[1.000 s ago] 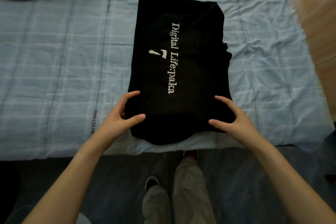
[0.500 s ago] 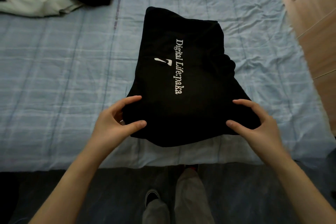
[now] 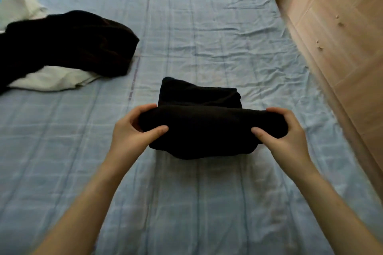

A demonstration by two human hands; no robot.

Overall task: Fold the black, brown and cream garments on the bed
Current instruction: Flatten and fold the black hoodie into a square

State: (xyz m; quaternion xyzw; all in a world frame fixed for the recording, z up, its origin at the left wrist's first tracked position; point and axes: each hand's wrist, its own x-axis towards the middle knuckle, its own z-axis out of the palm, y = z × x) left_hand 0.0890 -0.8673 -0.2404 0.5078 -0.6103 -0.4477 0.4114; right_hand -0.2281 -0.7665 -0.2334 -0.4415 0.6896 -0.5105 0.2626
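The black garment [image 3: 203,126] is doubled over in the middle of the bed, its near half lifted and curled toward the far half so the white print is hidden. My left hand [image 3: 132,130] grips its left corner. My right hand [image 3: 284,130] grips its right corner. A dark brown garment [image 3: 68,43] lies crumpled at the left of the bed. Under it a cream garment [image 3: 53,78] sticks out flat.
The bed carries a light blue checked sheet [image 3: 207,27] with creases. A wooden wardrobe front [image 3: 342,27] runs along the right side, close to my right hand. A white pillow or cloth [image 3: 16,6] lies at the far left.
Both hands have lifted the near edge of the black garment and carried it away from me over the far half. The print is covered now. The view has tilted up the bed.
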